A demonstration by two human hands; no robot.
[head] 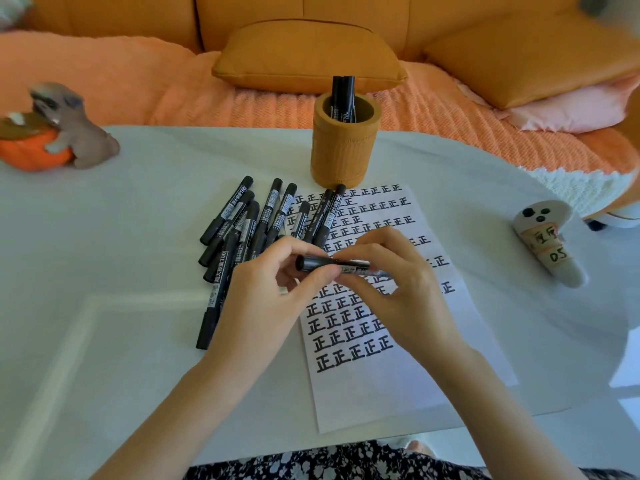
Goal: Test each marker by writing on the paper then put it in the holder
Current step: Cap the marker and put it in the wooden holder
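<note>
I hold one black marker [332,264] level above the paper [398,386], with both hands on it. My left hand [273,289] pinches the cap end, and my right hand [391,282] grips the barrel. The white paper carries several rows of black written characters. A pile of several black markers [252,230] lies on the table left of the paper, a few overlapping its top edge. The tan cylindrical holder [343,150] stands beyond the paper with a few markers [343,95] upright inside.
The white table [121,323] carries a grey animal figurine with an orange pumpkin [62,133] at far left and a white ghost-like figure [547,244] with labels at right. An orange sofa with cushions [308,53] stands behind the table.
</note>
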